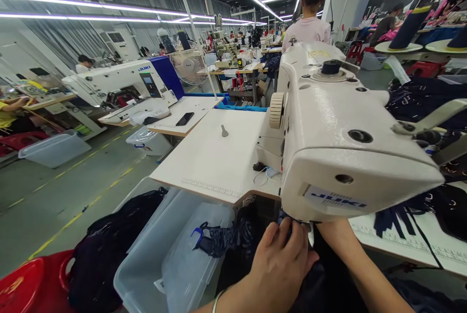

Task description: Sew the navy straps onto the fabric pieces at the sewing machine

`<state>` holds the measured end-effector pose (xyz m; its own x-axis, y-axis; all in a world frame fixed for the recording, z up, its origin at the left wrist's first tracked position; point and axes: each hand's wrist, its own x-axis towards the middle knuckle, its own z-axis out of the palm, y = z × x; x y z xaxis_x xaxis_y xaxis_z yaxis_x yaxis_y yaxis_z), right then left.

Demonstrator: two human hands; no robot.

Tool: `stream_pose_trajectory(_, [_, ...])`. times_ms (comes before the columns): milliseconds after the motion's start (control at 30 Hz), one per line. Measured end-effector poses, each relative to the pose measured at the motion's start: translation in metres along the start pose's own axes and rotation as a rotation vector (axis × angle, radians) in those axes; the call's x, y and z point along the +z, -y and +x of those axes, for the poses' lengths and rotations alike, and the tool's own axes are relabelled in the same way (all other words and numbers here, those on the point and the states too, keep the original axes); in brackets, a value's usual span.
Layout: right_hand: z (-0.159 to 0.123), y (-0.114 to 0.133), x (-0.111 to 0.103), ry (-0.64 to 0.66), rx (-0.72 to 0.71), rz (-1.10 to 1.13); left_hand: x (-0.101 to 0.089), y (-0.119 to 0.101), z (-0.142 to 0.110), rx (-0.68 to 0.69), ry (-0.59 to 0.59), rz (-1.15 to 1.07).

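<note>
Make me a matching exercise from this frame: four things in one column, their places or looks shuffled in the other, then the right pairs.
Things
1. Left hand
2. Black phone
3. Handwheel
4. Fan

Places and looks
A. Next to the blue end of the farther machine, as seen here
B. At the dark cloth beneath the near machine
C. Lying on the farther white tabletop
D. Cream-coloured and ridged

Right pairs
1-B, 2-C, 3-D, 4-A
</note>
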<state>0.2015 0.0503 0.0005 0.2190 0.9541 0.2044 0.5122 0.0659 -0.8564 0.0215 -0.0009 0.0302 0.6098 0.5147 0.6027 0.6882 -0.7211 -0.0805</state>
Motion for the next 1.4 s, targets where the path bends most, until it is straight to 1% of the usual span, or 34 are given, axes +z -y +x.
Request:
stream_pose_trajectory(233, [-0.002,0.001,0.0,0.002,-0.081,-0.035,0.0,0.001,0.002,0.001,-0.002,-0.005])
stream_pose_trajectory(367, [-0.004,0.001,0.001,-0.003,-0.118,-0.056,0.001,0.001,0.002,0.011,0.017,0.017])
stream_pose_trajectory(467, [-0.005,-0.004,0.002,-0.033,-0.145,-0.079,0.0,0.002,0.003,0.014,0.021,0.035])
stream_pose_trajectory(700, [-0.006,-0.02,0.007,-0.095,-0.236,-0.153,0.0,0.001,0.001,0.011,-0.018,0.055])
stream_pose_trajectory(900, [-0.002,-0.024,0.004,-0.087,-0.286,-0.215,0.003,0.002,-0.003,-0.02,-0.03,0.087])
stream_pose_trajectory(1000, [0.0,-0.023,0.002,-0.079,-0.3,-0.232,0.002,0.005,-0.003,-0.013,-0.037,0.083])
stream_pose_trajectory(1200, [-0.001,-0.024,0.005,-0.082,-0.304,-0.248,0.0,0.008,-0.007,0.007,-0.007,0.025])
stream_pose_trajectory(1333, [0.002,-0.03,0.003,-0.079,-0.294,-0.259,0.001,0.008,-0.008,0.034,0.03,0.03])
stream_pose_trajectory(1400, [0.004,-0.033,0.0,-0.08,-0.283,-0.265,0.001,0.008,-0.008,0.042,0.028,0.02])
